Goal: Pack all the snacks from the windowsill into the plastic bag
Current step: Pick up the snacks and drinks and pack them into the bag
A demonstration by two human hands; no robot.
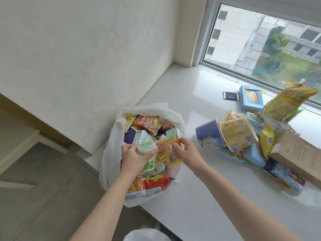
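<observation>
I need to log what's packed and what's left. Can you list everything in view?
plastic bag: one, white, windowsill's left end, full of snacks
green-lidded cup: one, white, over bag
yellow packet: one, over bag
noodle cups: two, blue and yellow, tipped on windowsill
light blue box: one, near window
cardboard box: one, brown, right
dark wrapper: one, near window
left hand: grips cup
right hand: pinches yellow packet

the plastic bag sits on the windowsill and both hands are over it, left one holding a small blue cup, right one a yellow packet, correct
Not quite: in the head view the cup gripped by the left hand is white and green, not blue. The rest stands: the plastic bag sits on the windowsill, and the right hand holds a yellow packet.
</observation>
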